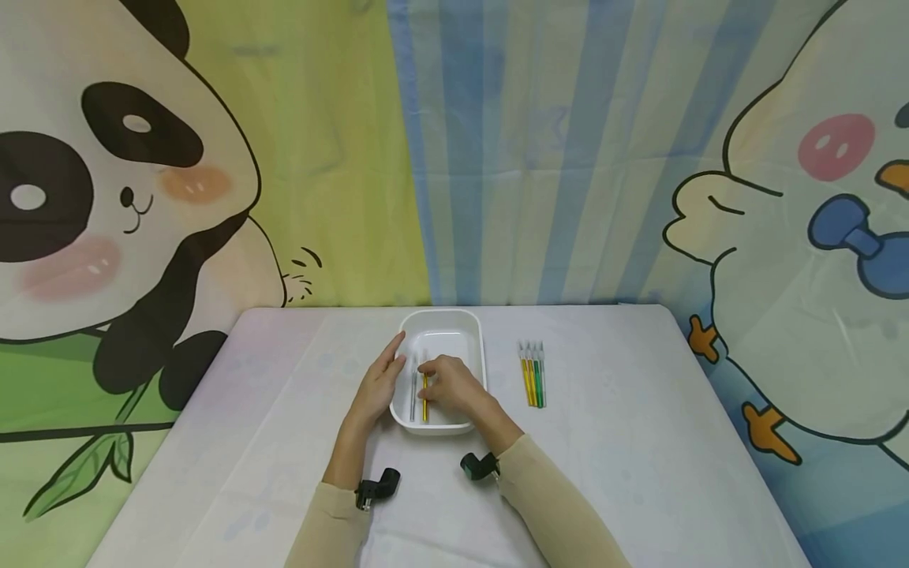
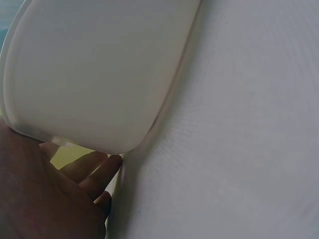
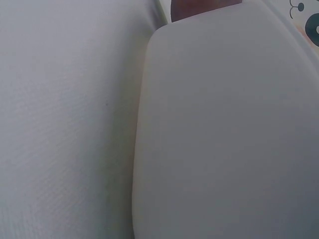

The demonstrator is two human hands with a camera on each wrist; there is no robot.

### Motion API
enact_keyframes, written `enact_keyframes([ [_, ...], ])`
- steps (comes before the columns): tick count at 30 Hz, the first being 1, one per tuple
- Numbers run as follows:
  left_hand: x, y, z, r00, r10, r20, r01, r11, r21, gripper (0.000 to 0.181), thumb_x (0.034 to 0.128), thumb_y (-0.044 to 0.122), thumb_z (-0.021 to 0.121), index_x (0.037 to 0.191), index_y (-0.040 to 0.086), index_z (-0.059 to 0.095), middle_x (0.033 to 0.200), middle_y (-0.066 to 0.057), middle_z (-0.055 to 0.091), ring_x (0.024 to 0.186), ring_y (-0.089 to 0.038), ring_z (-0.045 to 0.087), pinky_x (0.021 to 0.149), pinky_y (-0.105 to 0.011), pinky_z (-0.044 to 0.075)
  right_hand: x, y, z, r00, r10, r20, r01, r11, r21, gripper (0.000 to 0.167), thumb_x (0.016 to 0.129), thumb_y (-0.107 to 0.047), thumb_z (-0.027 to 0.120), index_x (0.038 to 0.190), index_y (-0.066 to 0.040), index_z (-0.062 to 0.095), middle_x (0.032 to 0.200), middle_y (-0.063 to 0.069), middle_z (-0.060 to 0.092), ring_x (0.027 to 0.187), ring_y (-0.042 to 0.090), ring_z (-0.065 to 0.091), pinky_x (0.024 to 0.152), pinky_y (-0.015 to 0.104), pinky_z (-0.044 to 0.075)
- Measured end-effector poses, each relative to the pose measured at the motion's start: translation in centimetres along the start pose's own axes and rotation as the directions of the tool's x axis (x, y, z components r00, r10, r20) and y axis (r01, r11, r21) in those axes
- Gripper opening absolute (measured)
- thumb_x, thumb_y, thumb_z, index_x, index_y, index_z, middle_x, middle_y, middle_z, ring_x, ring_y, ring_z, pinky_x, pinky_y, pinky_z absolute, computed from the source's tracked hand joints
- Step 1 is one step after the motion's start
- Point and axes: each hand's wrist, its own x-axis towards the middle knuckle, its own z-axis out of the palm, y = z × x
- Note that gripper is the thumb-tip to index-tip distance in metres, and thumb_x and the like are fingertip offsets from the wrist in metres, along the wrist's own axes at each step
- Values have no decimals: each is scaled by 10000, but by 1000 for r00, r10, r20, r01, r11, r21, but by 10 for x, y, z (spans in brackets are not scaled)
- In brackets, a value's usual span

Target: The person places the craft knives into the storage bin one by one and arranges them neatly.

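Note:
A white rectangular tray point(image 1: 454, 325) stands on the table. Inside, toward its left wall, lie a slim silver pen-like stick point(image 1: 413, 398) and a yellow one point(image 1: 425, 410). My right hand point(image 1: 454, 384) reaches over the tray's right wall and pinches the yellow pen-like stick between thumb and fingers. Along the tray's left wall rests my left hand point(image 1: 376, 390), fingers fairly straight. In the left wrist view that hand point(image 2: 55, 194) touches the outer wall of the tray point(image 2: 89, 74). The tray wall point(image 3: 214, 124) fills much of the right wrist view and hides the right fingers.
Several more slim sticks with clear tips, yellow and green point(image 1: 533, 375), lie side by side right of the tray. A pale cloth point(image 1: 625, 457) covers the table. Behind it hangs a printed curtain point(image 1: 525, 158) with cartoon animals.

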Motion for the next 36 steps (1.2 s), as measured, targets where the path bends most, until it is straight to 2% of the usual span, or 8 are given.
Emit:
enact_keyframes([
  [7, 0, -1, 0, 1000, -15, 18, 15, 1000, -10, 527, 1132, 349, 412, 1647, 329, 302, 1726, 68, 240, 1620, -222, 150, 1332, -501, 96, -1, -3, 1, 1000, -4, 13, 4, 1000, -31, 460, 855, -151, 864, 1283, -39, 735, 1177, 125, 733, 1091, 249, 675, 965, 381, 564],
  [13, 0, -1, 0, 1000, -5, 9, 5, 1000, -12, 521, 1127, 345, 432, 1638, 324, 332, 1719, 53, 271, 1615, -237, 183, 1329, -515, 124, 0, -2, 3, 1000, 7, 21, -6, 999, -50, 464, 863, -157, 859, 1295, -52, 730, 1175, 114, 722, 990, 187, 635, 888, 320, 554],
  [19, 0, -3, 1, 1000, 4, -9, -4, 1000, -5, 503, 1122, 359, 434, 1619, 378, 356, 1711, 58, 294, 1611, -247, 204, 1323, -533, 142, 2, -2, 2, 999, -2, 38, 4, 999, -44, 466, 866, -170, 860, 1294, -41, 729, 1186, 108, 722, 1050, 193, 642, 959, 339, 557],
  [23, 1, -4, 1, 1000, 7, -7, -7, 1000, 2, 509, 1122, 367, 434, 1625, 360, 352, 1714, 39, 293, 1611, -257, 204, 1323, -535, 140, 3, -2, 2, 999, 1, 47, 1, 999, -38, 472, 860, -180, 865, 1288, -32, 730, 1181, 112, 724, 1054, 191, 643, 983, 356, 555],
  [26, 1, -3, 0, 1000, -2, 6, 3, 1000, -7, 520, 1124, 369, 434, 1634, 333, 340, 1717, 41, 280, 1614, -244, 190, 1328, -517, 127, 4, -2, 3, 999, 1, 53, 1, 999, -48, 476, 851, -179, 873, 1281, -30, 732, 1160, 118, 726, 1021, 181, 636, 967, 342, 556],
  [27, 0, 3, -2, 1000, -11, 16, 11, 1000, -6, 527, 1127, 348, 431, 1642, 299, 331, 1721, 25, 272, 1615, -256, 185, 1327, -523, 127, 4, -2, 3, 999, 1, 54, 2, 999, -53, 478, 850, -175, 875, 1282, -30, 731, 1157, 118, 725, 1020, 180, 635, 968, 340, 555],
  [32, -1, 4, -2, 1000, -16, 21, 16, 1000, -25, 532, 1128, 330, 432, 1646, 275, 327, 1724, 25, 262, 1618, -245, 167, 1332, -509, 108, 4, -4, 4, 998, 2, 57, 1, 998, -60, 486, 840, -144, 879, 1284, -19, 724, 1150, 130, 726, 1005, 192, 632, 956, 334, 551],
  [36, 0, 0, 0, 1000, 5, 4, -5, 1000, -31, 519, 1121, 362, 448, 1630, 318, 355, 1714, 41, 286, 1615, -233, 182, 1333, -504, 110, 3, -6, 2, 998, 2, 62, 2, 999, -54, 483, 847, -128, 870, 1289, -7, 719, 1168, 142, 727, 999, 195, 629, 959, 337, 549],
])
